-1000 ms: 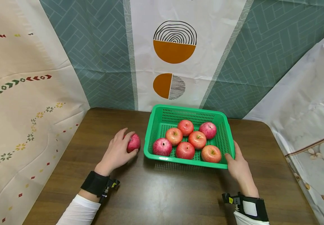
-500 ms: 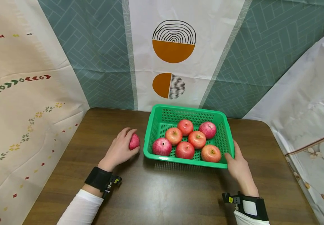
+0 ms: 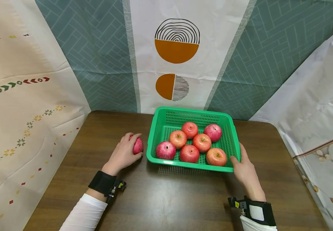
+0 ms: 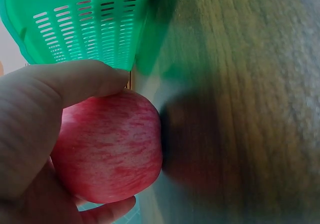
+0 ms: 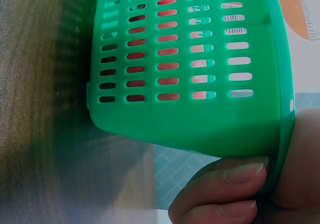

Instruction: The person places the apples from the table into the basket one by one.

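A red apple (image 3: 138, 146) sits on the table just left of the green basket. My left hand (image 3: 123, 152) grips it, thumb on the near side and fingers over the far side. In the left wrist view the apple (image 4: 110, 146) lies against the wood, with the thumb close to the basket wall. The green plastic basket (image 3: 193, 166) holds several red apples, such as a striped dark one (image 3: 165, 150) and a paler one (image 3: 216, 157). My right hand (image 3: 245, 171) holds the basket's right rim, thumb inside; in the right wrist view its fingers (image 5: 220, 184) curl against the outer wall.
The brown wooden table (image 3: 166, 199) stretches in front of the basket and to both sides. Behind it hangs a green and white patterned cloth (image 3: 105, 64). Pale cloths hang at the left (image 3: 24, 106) and right (image 3: 313, 112) edges.
My left hand has shifted slightly on the apple, and the apple has turned a little under the fingers. The right hand keeps its hold on the basket. The head view has moved slightly.
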Motion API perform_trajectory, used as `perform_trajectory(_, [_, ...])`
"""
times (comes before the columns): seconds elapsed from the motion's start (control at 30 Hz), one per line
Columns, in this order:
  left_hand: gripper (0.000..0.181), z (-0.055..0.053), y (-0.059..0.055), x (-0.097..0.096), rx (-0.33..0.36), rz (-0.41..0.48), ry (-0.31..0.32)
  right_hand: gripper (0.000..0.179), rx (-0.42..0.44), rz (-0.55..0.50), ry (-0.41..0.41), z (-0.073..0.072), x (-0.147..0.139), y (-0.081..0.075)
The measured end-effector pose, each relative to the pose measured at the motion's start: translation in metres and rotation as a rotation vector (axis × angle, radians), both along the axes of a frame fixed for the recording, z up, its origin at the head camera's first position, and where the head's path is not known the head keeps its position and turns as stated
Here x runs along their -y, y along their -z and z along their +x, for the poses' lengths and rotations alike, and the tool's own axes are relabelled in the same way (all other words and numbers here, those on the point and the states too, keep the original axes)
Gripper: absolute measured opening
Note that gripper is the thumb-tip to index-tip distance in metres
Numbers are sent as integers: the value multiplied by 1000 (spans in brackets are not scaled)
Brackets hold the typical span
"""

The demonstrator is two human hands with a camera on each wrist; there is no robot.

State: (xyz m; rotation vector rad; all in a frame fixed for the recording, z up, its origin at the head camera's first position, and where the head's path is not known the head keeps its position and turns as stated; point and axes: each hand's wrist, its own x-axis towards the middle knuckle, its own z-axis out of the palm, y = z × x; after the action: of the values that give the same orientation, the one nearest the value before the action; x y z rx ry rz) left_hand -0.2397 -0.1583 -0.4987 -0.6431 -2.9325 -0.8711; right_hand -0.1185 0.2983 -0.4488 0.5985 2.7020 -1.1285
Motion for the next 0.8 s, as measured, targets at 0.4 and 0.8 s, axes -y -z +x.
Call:
perform_trajectory(0.4, [78,-1,1,-2,-3,9,-10,74,-2,-11,3,-1,0,1])
perform_trajectory(0.8, [75,-5,-8,-2,-38,21,-10,74,-5,-6,-1,-2,-2,2])
